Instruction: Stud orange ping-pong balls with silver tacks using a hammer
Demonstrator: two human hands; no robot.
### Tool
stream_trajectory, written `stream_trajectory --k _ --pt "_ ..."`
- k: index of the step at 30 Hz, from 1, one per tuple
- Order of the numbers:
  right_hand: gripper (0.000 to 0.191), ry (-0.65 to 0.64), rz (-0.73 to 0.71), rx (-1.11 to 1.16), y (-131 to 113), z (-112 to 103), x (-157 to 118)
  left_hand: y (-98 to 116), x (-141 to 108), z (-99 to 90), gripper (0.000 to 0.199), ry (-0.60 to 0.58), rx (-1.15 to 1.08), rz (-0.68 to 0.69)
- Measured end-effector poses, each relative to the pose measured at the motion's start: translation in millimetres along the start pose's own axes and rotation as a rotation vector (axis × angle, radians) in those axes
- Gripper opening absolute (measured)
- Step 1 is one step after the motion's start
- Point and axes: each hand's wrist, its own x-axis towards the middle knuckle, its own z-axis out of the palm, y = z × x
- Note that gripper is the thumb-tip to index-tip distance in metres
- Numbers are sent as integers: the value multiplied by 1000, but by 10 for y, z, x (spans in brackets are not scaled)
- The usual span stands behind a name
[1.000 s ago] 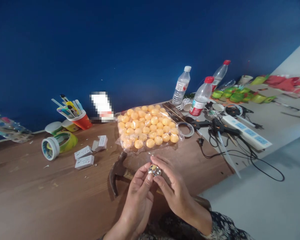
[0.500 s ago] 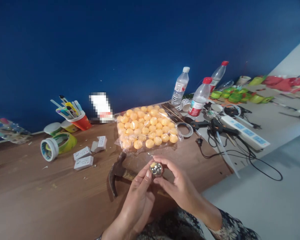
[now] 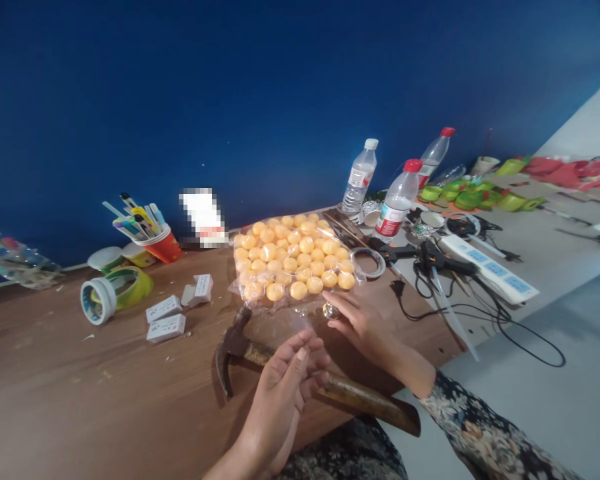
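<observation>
A small shiny metallic ball point(image 3: 331, 311) sits between the fingertips of my right hand point(image 3: 367, 330), just in front of the clear bag of orange balls point(image 3: 295, 260). Its underside is hidden, so I cannot tell whether it touches the table. My left hand point(image 3: 285, 383) is held over the handle of a claw hammer point(image 3: 365, 398), fingers loosely curled and apart, with nothing in them. The hammer lies across the table's near edge, its rusty head to the left. Clear plastic wrap point(image 3: 295, 320) lies between the hands and the bag.
Small white boxes point(image 3: 166, 328), tape rolls point(image 3: 130, 287) and a red cup of pens point(image 3: 163, 243) stand left. Plastic bottles point(image 3: 393, 207), a tape ring point(image 3: 369, 263), glue guns point(image 3: 443, 259), a power strip point(image 3: 490, 267) and tangled black cables point(image 3: 505, 327) occupy the right. A blue wall point(image 3: 280, 100) rises behind.
Both hands held the metallic ball together; my left hand has let go. My right hand has carried the ball away to the right and toward the bag, uncovering the hammer's handle.
</observation>
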Motion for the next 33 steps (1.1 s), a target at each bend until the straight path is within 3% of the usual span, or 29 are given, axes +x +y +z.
stream_trajectory --k 10,14,18,23,28,33 --pt "46 98 14 -91 29 20 -36 -4 3 -44 38 28 0 -6" --pt "45 43 41 -111 65 27 -37 4 20 -55 38 19 19 -11" --pt "45 133 76 -94 69 17 -40 -3 19 -72 39 24 25 -10" --pt "39 83 48 -65 72 -2 -24 -22 16 -78 39 25 28 -27" --pt "41 148 95 -58 65 -25 -25 -15 22 -82 39 21 30 -26" --pt "41 68 135 7 112 43 -45 -16 -5 -35 40 31 34 -27"
